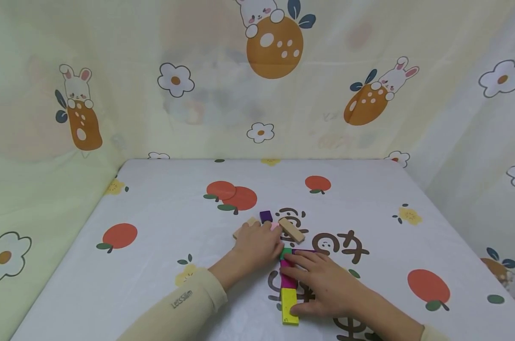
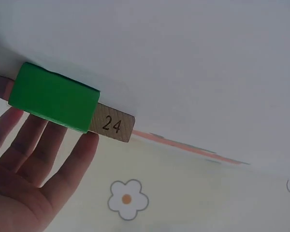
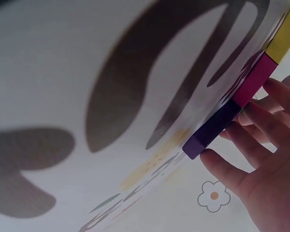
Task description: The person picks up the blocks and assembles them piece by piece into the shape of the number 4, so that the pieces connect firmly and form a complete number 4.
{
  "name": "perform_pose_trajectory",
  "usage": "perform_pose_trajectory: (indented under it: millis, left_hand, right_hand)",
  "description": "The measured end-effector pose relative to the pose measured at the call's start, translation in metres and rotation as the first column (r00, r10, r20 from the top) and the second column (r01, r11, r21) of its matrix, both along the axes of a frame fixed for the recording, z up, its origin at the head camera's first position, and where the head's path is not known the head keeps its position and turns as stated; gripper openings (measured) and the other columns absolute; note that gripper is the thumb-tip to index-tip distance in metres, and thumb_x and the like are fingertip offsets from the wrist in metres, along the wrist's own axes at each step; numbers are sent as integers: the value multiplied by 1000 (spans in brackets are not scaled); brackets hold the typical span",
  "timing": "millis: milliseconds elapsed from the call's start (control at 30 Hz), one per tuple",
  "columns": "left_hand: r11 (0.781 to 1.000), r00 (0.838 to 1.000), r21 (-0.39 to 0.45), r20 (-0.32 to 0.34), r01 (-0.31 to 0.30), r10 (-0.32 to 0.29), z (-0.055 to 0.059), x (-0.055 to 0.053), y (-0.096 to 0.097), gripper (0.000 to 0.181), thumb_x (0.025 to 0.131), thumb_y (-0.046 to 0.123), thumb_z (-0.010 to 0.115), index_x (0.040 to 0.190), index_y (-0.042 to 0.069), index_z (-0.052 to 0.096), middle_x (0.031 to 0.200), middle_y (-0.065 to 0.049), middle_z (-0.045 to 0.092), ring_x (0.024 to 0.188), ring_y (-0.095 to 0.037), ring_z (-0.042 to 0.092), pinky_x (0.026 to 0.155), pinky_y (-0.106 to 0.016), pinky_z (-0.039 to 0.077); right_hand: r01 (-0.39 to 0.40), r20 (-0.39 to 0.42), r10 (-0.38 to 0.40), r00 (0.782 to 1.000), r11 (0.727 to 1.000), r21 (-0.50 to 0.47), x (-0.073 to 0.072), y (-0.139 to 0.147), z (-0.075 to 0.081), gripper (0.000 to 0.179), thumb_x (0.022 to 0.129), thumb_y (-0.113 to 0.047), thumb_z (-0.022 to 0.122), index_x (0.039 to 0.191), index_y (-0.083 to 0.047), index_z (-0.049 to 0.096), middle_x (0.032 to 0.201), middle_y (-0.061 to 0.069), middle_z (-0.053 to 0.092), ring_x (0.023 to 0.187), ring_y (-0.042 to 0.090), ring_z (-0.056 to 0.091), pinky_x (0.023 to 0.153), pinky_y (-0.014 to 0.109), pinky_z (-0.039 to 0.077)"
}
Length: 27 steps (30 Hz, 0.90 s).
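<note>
My left hand [image 1: 257, 241] reaches over a small group of blocks. In the left wrist view its fingertips touch the edge of a green block [image 2: 53, 98], beside a wooden block [image 2: 112, 123] marked 24. Beyond its fingers lie a dark purple block [image 1: 266, 216] and a partly covered pink block [image 1: 275, 226]. My right hand [image 1: 323, 282] is spread beside a row of blocks: a small green block [image 1: 285, 253], a magenta block [image 1: 288, 275] and a yellow block [image 1: 289, 308]. Its fingertips touch the magenta block and a purple block [image 3: 211, 129], which runs rightward from the corner.
A plain wooden block [image 1: 292, 230] lies slanted right of the left fingertips, and another wooden block [image 1: 238, 233] shows partly behind the left hand. The white tablecloth [image 1: 167, 199] carries printed fruit and lettering. Patterned curtains [image 1: 214, 94] rise along the back and sides.
</note>
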<state>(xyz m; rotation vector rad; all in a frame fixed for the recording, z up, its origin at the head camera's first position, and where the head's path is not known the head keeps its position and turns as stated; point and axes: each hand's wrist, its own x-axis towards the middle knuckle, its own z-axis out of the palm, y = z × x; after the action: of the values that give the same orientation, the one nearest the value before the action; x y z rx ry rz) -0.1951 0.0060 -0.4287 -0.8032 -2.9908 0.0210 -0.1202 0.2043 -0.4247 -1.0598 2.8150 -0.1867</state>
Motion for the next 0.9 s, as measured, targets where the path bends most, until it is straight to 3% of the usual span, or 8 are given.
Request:
perform_pose_trajectory:
  millis: [300, 900]
  left_hand:
    - [999, 999, -38, -39, -29, 27, -1, -3, 4, 29, 103, 45, 59, 120, 22, 66, 102, -3, 70, 86, -22, 64, 80, -43, 57]
    - [997, 996, -21, 35, -81, 81, -2, -1, 9, 32, 102, 36, 62, 131, 23, 64, 115, -7, 71, 95, -24, 65, 88, -47, 58]
  right_hand:
    - [9, 14, -9, 1000, 1000, 1, 1, -2, 3, 83, 83, -86, 52, 148, -34, 56, 155, -1, 54, 145, 29, 46, 114, 62, 40]
    - [41, 44, -42, 998, 999, 15, 2, -3, 2, 82, 82, -83, 58, 149, -35, 56, 156, -2, 52, 148, 28, 42, 117, 61, 38]
